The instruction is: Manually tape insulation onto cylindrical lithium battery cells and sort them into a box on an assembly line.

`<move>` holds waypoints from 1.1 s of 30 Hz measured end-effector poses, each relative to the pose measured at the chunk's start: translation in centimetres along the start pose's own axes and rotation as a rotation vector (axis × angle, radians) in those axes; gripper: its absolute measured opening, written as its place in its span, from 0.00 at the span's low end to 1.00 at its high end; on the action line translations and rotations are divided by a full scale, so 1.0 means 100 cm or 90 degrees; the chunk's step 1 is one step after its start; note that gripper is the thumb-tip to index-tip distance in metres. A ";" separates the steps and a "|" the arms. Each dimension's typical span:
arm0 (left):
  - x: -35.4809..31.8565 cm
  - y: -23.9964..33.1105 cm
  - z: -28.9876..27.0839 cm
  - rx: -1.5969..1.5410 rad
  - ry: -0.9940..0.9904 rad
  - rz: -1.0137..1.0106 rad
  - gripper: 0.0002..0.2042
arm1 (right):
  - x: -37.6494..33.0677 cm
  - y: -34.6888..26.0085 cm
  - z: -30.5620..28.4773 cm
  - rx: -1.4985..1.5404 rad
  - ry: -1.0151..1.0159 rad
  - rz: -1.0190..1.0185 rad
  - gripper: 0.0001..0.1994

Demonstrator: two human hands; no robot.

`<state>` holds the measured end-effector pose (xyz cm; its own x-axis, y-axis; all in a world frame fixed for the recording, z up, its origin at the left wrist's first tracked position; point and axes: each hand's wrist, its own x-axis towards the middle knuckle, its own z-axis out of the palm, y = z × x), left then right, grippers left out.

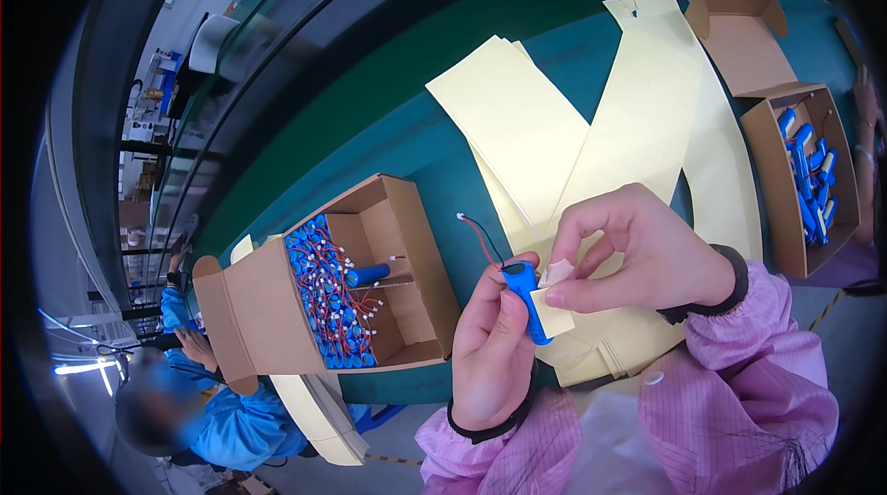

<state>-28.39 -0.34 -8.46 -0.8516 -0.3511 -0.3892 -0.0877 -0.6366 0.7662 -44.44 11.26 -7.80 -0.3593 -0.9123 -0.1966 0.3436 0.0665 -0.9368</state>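
Note:
My left hand (492, 347) grips a blue cylindrical battery cell (525, 296) upright, its red and black wires (479, 238) sticking up from the top. My right hand (637, 255) pinches a small pale yellow sticker (557, 271) against the side of the cell. A second bit of pale yellow tape (552, 319) clings lower on the cell. Both wrists wear pink sleeves with dark cuffs. Beneath my hands lie long pale yellow backing strips (637, 126) on the green table (416, 135).
An open cardboard box (416, 236) at the left holds several blue cells with red wires, one lying loose inside. Another cardboard box (759, 153) at the right holds more blue cells. A person in blue sits at the lower left. A co-worker's hand shows at the far right edge.

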 end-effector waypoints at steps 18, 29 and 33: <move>0.005 -0.013 0.005 0.135 0.035 0.057 0.22 | 0.001 0.011 0.003 -0.224 0.101 -0.133 0.22; 0.008 -0.009 0.009 0.217 -0.080 0.089 0.26 | 0.002 0.007 0.000 -0.288 0.121 -0.113 0.37; -0.001 -0.003 0.011 0.235 -0.090 0.014 0.24 | 0.002 0.010 0.004 -0.280 0.127 -0.230 0.35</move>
<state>-28.84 0.65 -8.05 -0.9158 -0.2482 -0.3158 -0.2261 -0.3314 0.9160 -43.87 10.95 -8.67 -0.5576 -0.8172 0.1456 -0.2058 -0.0338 -0.9780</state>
